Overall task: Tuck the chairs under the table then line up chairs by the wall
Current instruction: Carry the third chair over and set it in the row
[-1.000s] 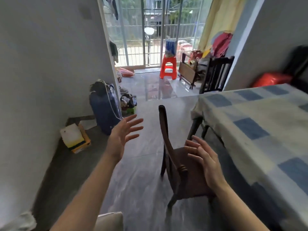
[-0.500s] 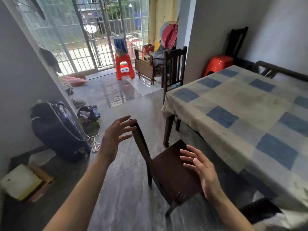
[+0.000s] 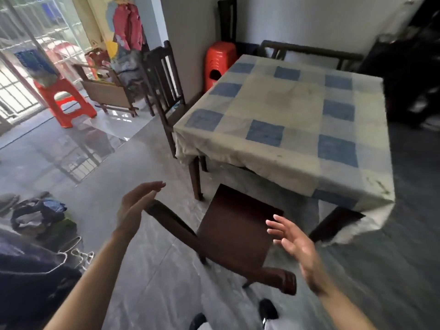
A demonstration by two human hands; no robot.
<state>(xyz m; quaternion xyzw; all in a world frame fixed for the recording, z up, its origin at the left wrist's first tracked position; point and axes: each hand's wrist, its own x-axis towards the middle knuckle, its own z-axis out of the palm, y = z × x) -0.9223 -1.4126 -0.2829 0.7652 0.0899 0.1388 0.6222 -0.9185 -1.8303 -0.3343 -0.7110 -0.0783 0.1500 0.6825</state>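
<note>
Wooden chair (image 3: 235,229) on floor, seat front at near edge of bench (image 3: 285,108), not yet tucked. Left hand (image 3: 133,210) fingers straight beside top rail; right hand (image 3: 295,244) fingers spread over seat, holding nothing. Likely rigid, weighty; best gripped at top rail

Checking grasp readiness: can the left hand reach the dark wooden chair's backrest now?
Probably yes: the left hand hovers open right beside the dark wooden chair at its backrest end, nothing between them.
</note>
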